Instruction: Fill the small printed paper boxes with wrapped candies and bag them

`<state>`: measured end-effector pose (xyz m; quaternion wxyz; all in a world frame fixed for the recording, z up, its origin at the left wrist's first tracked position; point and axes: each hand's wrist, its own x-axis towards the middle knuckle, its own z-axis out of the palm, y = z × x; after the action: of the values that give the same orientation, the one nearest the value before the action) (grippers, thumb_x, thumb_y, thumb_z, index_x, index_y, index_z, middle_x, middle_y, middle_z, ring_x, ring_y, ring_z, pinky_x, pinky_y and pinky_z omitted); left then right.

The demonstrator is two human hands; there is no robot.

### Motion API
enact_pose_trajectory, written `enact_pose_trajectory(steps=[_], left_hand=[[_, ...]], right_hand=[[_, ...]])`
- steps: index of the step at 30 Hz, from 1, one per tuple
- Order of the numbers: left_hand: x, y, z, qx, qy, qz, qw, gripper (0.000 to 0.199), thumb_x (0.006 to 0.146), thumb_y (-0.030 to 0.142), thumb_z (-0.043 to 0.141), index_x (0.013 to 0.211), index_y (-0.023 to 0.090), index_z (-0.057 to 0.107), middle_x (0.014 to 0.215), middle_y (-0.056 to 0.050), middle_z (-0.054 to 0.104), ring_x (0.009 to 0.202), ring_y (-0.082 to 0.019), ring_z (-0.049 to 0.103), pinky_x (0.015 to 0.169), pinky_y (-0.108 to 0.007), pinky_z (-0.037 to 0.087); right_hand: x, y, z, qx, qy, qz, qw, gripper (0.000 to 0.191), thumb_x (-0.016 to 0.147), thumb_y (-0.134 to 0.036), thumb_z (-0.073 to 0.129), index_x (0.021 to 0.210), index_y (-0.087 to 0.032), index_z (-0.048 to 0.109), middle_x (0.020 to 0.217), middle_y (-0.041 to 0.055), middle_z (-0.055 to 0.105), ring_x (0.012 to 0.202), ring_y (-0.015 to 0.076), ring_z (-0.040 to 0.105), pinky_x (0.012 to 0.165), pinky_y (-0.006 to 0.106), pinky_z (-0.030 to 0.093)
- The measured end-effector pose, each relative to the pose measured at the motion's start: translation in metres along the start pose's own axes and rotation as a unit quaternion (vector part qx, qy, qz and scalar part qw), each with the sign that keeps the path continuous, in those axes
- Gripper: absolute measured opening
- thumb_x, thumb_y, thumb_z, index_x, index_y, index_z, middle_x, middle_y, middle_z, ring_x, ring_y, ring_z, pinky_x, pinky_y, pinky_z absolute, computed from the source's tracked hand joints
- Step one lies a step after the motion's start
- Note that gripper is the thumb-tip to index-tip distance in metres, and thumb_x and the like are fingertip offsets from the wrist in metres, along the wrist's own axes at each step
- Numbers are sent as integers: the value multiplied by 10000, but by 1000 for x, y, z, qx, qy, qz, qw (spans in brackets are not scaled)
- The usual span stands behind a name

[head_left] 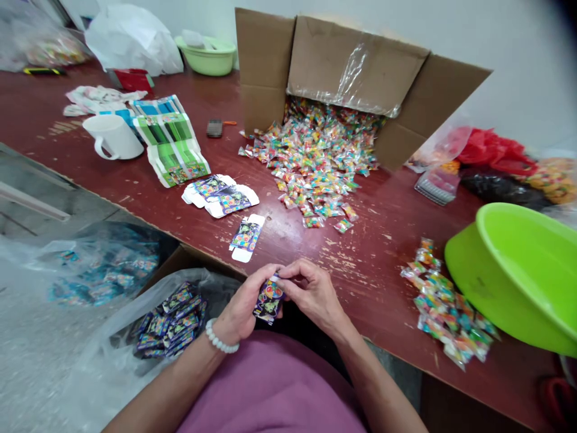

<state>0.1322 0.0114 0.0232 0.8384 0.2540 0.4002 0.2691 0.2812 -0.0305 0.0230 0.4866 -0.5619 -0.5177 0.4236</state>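
Note:
A small dark printed candy box point(269, 296) is held upright over my lap, just off the table's front edge. My left hand point(246, 304) wraps round its side, a pale bead bracelet on the wrist. At the box's top end, the fingertips of my right hand point(311, 291) pinch the white flap. Whether anything is inside the box cannot be seen. Beyond my hands lies a flat unfolded box point(247, 236), with a small pile of similar flat boxes point(220, 195) behind it. Wrapped candies point(324, 162) spill from a cardboard carton point(356, 66).
Filled boxes lie in a plastic-lined carton point(171, 322) at lower left. Right of me are loose candies point(444, 307) and a green basin point(464, 252). A white mug point(112, 137), green printed sheets point(174, 141) and a pale green bowl point(210, 58) stand at the left.

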Motion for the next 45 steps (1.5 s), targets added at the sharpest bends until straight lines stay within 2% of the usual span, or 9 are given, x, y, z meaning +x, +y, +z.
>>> enact_pose_trajectory(steps=[3, 9, 13, 18, 22, 25, 33, 39, 45], left_hand=[[1, -1, 0, 1, -2, 4, 1000, 396, 938, 454, 515, 1135, 157, 688, 679, -24, 656, 466, -141, 597, 416, -245, 515], [1, -1, 1, 38, 4, 10, 999, 569, 924, 574, 503, 1293, 160, 632, 759, -68, 710, 504, -158, 613, 421, -248, 502], [3, -1, -2, 62, 25, 10, 998, 535, 896, 539, 573, 1246, 144, 665, 720, -51, 710, 470, -154, 597, 420, -258, 496], [8, 6, -2, -37, 32, -18, 999, 305, 888, 310, 570, 1075, 126, 724, 688, -32, 698, 503, -154, 617, 431, -252, 505], [13, 13, 0, -95, 22, -29, 995, 307, 912, 264, 508, 1117, 148, 705, 768, -41, 728, 505, -162, 637, 410, -259, 501], [16, 15, 1, -131, 31, -23, 991, 265, 939, 270, 503, 1056, 144, 704, 774, -43, 732, 533, -157, 655, 443, -246, 514], [13, 10, -4, -143, 56, -9, 988, 324, 978, 324, 498, 815, 117, 687, 811, -81, 738, 749, -191, 706, 710, -287, 581], [-15, 2, -41, -9, 84, 102, 991, 280, 849, 324, 708, 1085, 183, 658, 922, -35, 721, 657, -154, 669, 590, -261, 557], [-41, 13, -53, 97, 119, 102, 983, 415, 844, 382, 701, 1190, 208, 551, 900, -22, 655, 537, -120, 610, 493, -236, 498]], right_hand=[[4, 2, 3, 55, -11, 53, 997, 171, 821, -314, 738, 958, -212, 735, 933, 48, 742, 707, 147, 660, 591, 240, 540], [17, 0, 3, 239, -49, 150, 958, 226, 722, -351, 806, 708, -160, 685, 960, 55, 757, 483, 75, 558, 439, 217, 451], [13, -1, 3, 144, -26, 74, 986, 156, 811, -326, 740, 757, -187, 695, 960, 42, 753, 595, 122, 629, 517, 245, 505], [-2, -6, 1, -81, -45, -127, 988, 110, 913, -281, 645, 1003, -234, 689, 1093, 65, 699, 1052, 217, 635, 931, 393, 508], [-11, -1, 6, -228, -73, -157, 958, 871, 672, -388, 865, 1410, -222, 434, 1396, 144, 517, 1222, 317, 507, 1010, 503, 452], [-11, 4, 13, -300, -79, -145, 940, 1053, 629, -324, 866, 1498, -215, 281, 1489, 152, 420, 1282, 348, 441, 1040, 527, 415], [2, 3, 24, -254, -23, -181, 950, 674, 658, -179, 700, 1292, -215, 474, 1261, 104, 594, 1144, 285, 542, 980, 437, 439], [4, 4, 44, -232, -115, -157, 953, 832, 630, -251, 787, 1371, -207, 411, 1328, 115, 561, 1152, 289, 521, 952, 437, 431], [10, 2, 57, -222, -186, -149, 945, 920, 606, -363, 854, 1390, -233, 391, 1322, 116, 518, 1145, 291, 497, 941, 444, 431]])
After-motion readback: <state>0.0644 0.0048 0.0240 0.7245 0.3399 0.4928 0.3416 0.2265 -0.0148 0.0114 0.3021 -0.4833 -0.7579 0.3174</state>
